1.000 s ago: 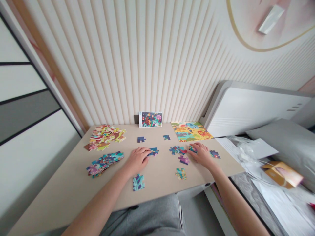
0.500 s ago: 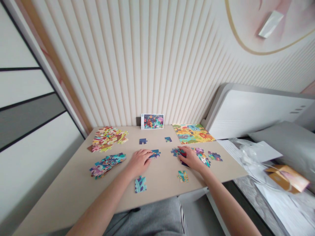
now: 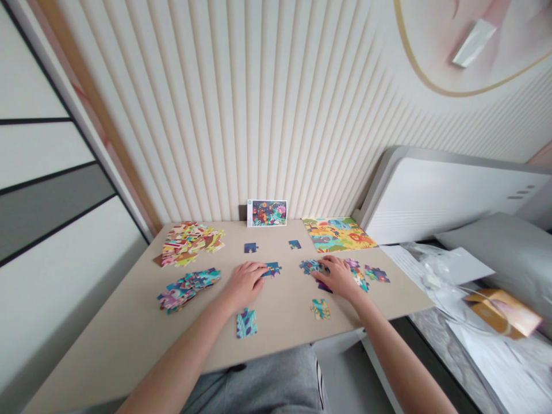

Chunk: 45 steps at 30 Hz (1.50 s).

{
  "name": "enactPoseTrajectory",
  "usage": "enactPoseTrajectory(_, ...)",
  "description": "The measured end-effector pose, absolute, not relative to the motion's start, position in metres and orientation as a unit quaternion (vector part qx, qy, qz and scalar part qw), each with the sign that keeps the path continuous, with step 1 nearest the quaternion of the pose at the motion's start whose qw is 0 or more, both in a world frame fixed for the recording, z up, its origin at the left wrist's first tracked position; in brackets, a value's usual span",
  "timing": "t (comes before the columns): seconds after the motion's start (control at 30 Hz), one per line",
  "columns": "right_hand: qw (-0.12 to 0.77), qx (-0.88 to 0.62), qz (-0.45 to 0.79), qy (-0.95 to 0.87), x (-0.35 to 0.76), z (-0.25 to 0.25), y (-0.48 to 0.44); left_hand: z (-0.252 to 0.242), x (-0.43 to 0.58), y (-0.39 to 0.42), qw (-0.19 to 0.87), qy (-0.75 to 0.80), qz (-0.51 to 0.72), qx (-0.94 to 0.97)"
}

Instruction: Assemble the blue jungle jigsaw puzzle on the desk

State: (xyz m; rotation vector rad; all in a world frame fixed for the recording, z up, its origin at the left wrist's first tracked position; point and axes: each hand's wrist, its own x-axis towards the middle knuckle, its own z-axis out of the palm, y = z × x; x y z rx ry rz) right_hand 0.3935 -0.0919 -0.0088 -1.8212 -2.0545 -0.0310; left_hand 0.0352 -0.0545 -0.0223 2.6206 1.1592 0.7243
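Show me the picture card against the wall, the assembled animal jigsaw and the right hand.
Picture card (image 3: 267, 213): head view, on its printed face.
Assembled animal jigsaw (image 3: 338, 234): head view, on its middle.
Right hand (image 3: 338, 278): head view, on its back.

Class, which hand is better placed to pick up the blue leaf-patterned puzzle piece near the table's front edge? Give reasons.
The left hand seems better placed: the leaf-patterned puzzle piece lies just below it in view, whereas the right hand is farther off, over a cluster of pieces.

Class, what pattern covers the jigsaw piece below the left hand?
Teal and purple leaves on the jigsaw piece; head view.
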Motion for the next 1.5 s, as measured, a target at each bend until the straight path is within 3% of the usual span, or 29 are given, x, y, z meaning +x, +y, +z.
enactPoseTrajectory(0.13,0.223,-0.641,-0.001,-0.734,0.387,-0.009,-0.09,-0.022,0.035,-0.055,0.092,0.39,0.244,0.883)
enactPoseTrajectory(0.4,0.369,-0.674,-0.009,-0.639,0.405,0.007,-0.088,-0.022,0.036,-0.054,0.095,0.391,0.247,0.882)
enactPoseTrajectory(0.83,0.294,-0.557,0.05,-0.775,0.351,0.013,-0.096,-0.023,0.029,-0.047,0.056,0.457,0.292,0.838)
enactPoseTrajectory(1.03,0.284,-0.611,-0.009,-0.739,0.356,0.007,-0.091,-0.022,0.019,-0.043,0.03,0.519,0.304,0.798)
enactPoseTrajectory(1.27,0.255,-0.617,0.007,-0.745,0.378,-0.001,-0.105,-0.02,0.03,-0.049,0.081,0.444,0.273,0.849)
enactPoseTrajectory(1.5,0.28,-0.612,-0.004,-0.74,0.375,-0.01,-0.111,-0.017,0.032,-0.053,0.089,0.425,0.274,0.858)
